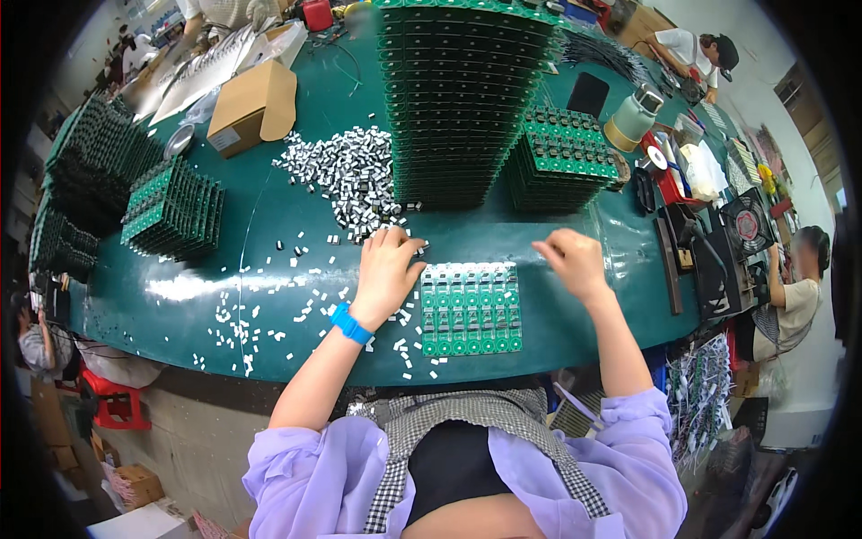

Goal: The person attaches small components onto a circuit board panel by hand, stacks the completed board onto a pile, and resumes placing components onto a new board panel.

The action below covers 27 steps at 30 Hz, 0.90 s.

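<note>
In front of me a green circuit-board panel (471, 310) lies flat on the table, divided into rows of small boards with parts along them. My left hand (386, 274), a blue band on its wrist, rests at the panel's upper left corner, beside a heap of small black-and-white components (350, 175). Its thumb and index finger are apart, and I see nothing between them. To the right of the panel, my right hand (576, 265) is held with its fingers curled in and thumb against them. Whatever it may hold is too small to make out.
A tall stack of green boards (462, 108) stands beyond the panel, with a shorter stack (566, 157) at its right. More board stacks (172, 207) stand at left. White bits (242, 328) are scattered there. A cardboard box (251, 108), a bottle (634, 117) and a fan (747, 220) stand farther out.
</note>
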{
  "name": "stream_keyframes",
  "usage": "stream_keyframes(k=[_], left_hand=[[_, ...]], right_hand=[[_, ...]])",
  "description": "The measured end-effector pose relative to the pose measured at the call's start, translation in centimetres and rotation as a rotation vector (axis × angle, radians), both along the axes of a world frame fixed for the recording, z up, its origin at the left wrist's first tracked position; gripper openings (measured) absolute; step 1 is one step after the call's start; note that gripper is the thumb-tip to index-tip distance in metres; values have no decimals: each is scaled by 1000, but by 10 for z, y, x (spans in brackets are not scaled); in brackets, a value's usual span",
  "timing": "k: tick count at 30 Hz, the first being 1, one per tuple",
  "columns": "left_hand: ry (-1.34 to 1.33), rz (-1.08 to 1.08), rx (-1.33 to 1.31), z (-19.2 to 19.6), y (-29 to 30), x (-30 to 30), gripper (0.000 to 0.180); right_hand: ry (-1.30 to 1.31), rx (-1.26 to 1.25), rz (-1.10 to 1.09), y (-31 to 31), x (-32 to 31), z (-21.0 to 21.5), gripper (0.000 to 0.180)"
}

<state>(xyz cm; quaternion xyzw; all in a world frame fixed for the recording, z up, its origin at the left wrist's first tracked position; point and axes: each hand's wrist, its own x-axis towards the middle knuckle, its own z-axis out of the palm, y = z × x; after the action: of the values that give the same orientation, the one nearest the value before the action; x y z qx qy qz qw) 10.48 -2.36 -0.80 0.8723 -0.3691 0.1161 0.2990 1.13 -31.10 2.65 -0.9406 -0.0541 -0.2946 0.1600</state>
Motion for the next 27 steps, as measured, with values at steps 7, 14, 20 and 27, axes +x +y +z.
stream_keyframes(k=[7, 14, 20, 27], left_hand=[[-69, 69, 8, -3, 3, 7, 11], [1011, 43, -710, 23, 12, -48, 10], [694, 75, -787, 14, 13, -89, 12], [591, 66, -720, 12, 15, -100, 13]], right_hand=[[439, 361, 46, 37, -31, 13, 13], [379, 906, 285, 125, -29, 19, 23], [393, 1079, 222, 150, -39, -1, 22], [463, 1307, 226, 149, -43, -9, 16]])
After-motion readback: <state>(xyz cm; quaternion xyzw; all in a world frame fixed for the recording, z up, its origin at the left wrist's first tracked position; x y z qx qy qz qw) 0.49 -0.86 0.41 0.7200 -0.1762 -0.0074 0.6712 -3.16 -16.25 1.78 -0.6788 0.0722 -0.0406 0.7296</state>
